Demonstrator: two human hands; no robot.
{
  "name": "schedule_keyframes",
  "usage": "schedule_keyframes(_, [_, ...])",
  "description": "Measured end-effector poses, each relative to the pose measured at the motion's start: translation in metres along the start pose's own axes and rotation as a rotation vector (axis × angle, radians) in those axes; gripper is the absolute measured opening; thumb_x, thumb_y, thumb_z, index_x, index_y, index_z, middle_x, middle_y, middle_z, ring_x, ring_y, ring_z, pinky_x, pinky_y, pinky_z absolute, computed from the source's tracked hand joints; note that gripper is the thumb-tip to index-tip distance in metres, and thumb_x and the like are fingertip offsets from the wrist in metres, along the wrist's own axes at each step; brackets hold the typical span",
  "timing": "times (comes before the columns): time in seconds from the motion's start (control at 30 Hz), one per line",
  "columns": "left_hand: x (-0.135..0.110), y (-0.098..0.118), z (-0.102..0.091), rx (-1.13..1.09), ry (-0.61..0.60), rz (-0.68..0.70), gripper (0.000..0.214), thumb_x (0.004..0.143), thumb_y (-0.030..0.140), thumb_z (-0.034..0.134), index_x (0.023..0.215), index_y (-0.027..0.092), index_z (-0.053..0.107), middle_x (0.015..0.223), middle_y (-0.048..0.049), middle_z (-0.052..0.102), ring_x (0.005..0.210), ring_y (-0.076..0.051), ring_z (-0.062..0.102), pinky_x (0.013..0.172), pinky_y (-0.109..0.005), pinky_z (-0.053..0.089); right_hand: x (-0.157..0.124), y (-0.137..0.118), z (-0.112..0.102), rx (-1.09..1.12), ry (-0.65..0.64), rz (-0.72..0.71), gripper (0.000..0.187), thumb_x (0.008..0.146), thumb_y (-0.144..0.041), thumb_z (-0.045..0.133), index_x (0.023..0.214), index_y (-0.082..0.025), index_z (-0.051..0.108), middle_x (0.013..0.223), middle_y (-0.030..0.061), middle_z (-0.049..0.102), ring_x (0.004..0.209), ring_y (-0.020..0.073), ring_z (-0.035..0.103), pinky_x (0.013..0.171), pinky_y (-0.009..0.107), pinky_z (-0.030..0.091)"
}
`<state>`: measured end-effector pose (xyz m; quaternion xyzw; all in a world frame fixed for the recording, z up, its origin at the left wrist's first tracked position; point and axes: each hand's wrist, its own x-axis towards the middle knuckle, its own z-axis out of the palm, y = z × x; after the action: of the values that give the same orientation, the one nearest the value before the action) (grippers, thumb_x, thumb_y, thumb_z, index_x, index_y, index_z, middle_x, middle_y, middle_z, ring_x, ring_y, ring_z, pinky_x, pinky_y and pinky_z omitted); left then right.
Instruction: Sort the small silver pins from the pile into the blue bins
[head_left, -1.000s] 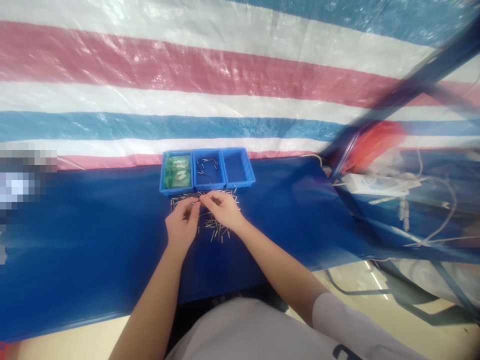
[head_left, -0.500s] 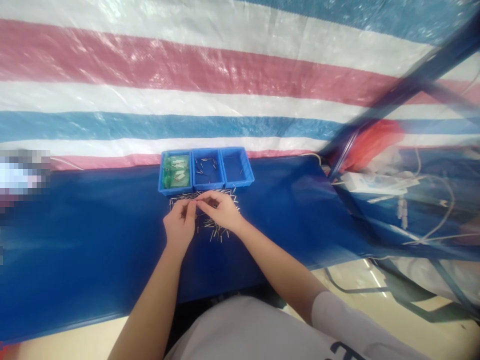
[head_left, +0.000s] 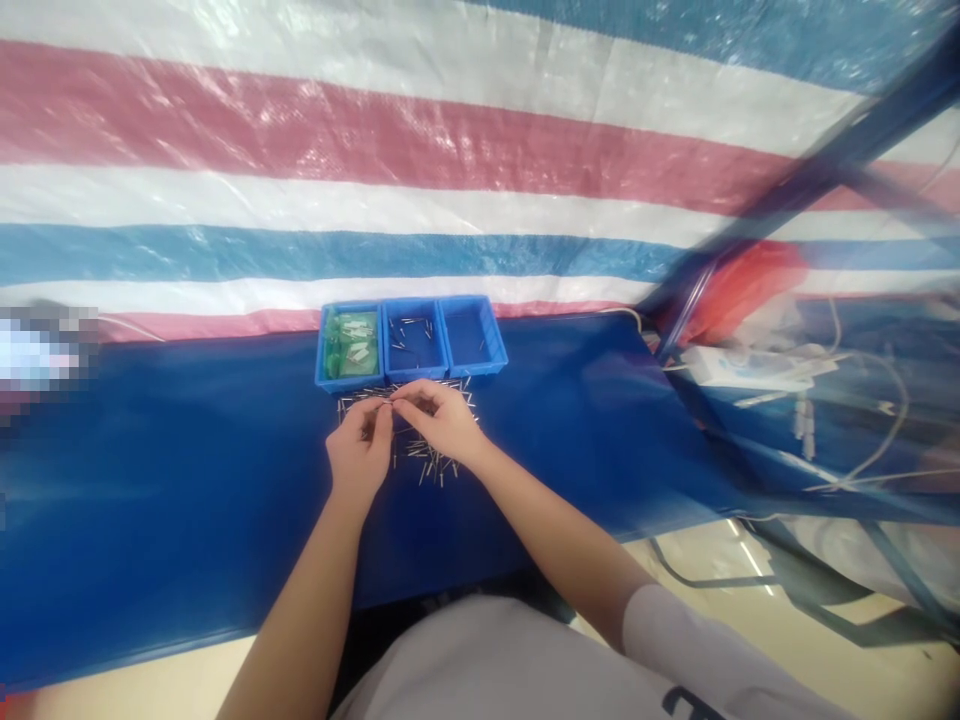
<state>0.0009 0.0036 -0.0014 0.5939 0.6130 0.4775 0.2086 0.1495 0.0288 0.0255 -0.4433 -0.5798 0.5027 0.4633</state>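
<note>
My left hand (head_left: 358,445) and my right hand (head_left: 442,420) meet fingertip to fingertip over a spread of thin metal pins (head_left: 431,465). Both are closed in a pinch, and whatever sits between the fingertips is too small to make out. Just beyond them stand three blue bins in a row. The left bin (head_left: 324,378) holds green plastic with pale pieces in it. A few thin pins lie in the middle bin (head_left: 420,355), and the right bin (head_left: 472,335) has a small piece near its right side. My hands hide part of the pins.
A blue cover (head_left: 187,480) lies over the table. Behind it hangs a striped plastic sheet (head_left: 375,200). To the right are a dark metal frame (head_left: 810,190), a red bag (head_left: 739,290), white boxes and loose cables.
Both hands stay pinched together in nearly the same spot. The bins and the scattered pins look unmoved, apart from a very slight shift of the whole view.
</note>
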Motion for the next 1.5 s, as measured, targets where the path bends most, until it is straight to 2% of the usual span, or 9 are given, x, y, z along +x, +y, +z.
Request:
schedule_keyframes(0.57, [0.0, -0.008, 0.001, -0.013, 0.004, 0.049, 0.025, 0.088, 0.037, 0.061, 0.104, 0.021, 0.07, 0.081, -0.0015, 0.071, 0.07, -0.012, 0.066, 0.07, -0.024, 0.052, 0.001, 0.004, 0.0, -0.021, -0.002, -0.044, 0.019, 0.086, -0.034, 0.066, 0.096, -0.018, 0.07, 0.092, 0.0041, 0.073, 0.076, 0.0125, 0.065, 0.069, 0.025, 0.052])
schedule_keyframes(0.67, [0.0, -0.007, 0.0, -0.017, -0.003, 0.053, 0.026, 0.088, 0.037, 0.061, 0.105, 0.021, 0.071, 0.076, -0.0007, 0.07, 0.067, -0.012, 0.065, 0.068, -0.024, 0.052, 0.001, 0.005, 0.0, 0.013, -0.007, -0.04, 0.02, 0.087, -0.034, 0.066, 0.098, -0.018, 0.069, 0.094, 0.0049, 0.073, 0.08, 0.014, 0.067, 0.071, 0.027, 0.054])
schedule_keyframes(0.83, [0.001, -0.002, 0.001, -0.009, -0.034, 0.09, 0.031, 0.085, 0.038, 0.065, 0.109, 0.02, 0.071, 0.063, 0.0038, 0.063, 0.055, -0.008, 0.056, 0.063, -0.022, 0.049, -0.001, 0.006, -0.002, 0.053, -0.059, -0.005, 0.029, 0.09, -0.036, 0.062, 0.115, -0.021, 0.064, 0.097, 0.0052, 0.074, 0.087, 0.0166, 0.071, 0.082, 0.032, 0.057])
schedule_keyframes(0.97, [0.002, 0.001, 0.003, -0.009, -0.034, 0.115, 0.033, 0.083, 0.039, 0.067, 0.11, 0.02, 0.071, 0.061, 0.0055, 0.06, 0.053, -0.006, 0.052, 0.061, -0.02, 0.048, -0.002, 0.006, -0.002, 0.07, -0.071, 0.017, 0.031, 0.091, -0.037, 0.061, 0.119, -0.022, 0.061, 0.099, 0.0052, 0.075, 0.095, 0.0183, 0.072, 0.086, 0.034, 0.058])
schedule_keyframes(1.27, [0.001, -0.001, 0.002, 0.04, -0.041, 0.105, 0.031, 0.084, 0.039, 0.066, 0.109, 0.022, 0.072, 0.065, 0.0043, 0.063, 0.057, -0.007, 0.055, 0.065, -0.021, 0.049, -0.002, 0.006, -0.003, 0.051, -0.059, 0.022, 0.03, 0.092, -0.038, 0.059, 0.117, -0.023, 0.062, 0.094, 0.0037, 0.075, 0.086, 0.0168, 0.072, 0.081, 0.033, 0.058])
schedule_keyframes(1.5, [0.001, 0.002, 0.001, 0.03, -0.049, 0.049, 0.029, 0.09, 0.036, 0.058, 0.112, 0.022, 0.071, 0.066, 0.0022, 0.067, 0.06, -0.01, 0.062, 0.066, -0.023, 0.051, -0.001, 0.006, -0.002, 0.121, -0.057, 0.031, 0.02, 0.089, -0.037, 0.063, 0.1, -0.02, 0.062, 0.087, 0.0034, 0.072, 0.083, 0.0168, 0.071, 0.074, 0.029, 0.056])
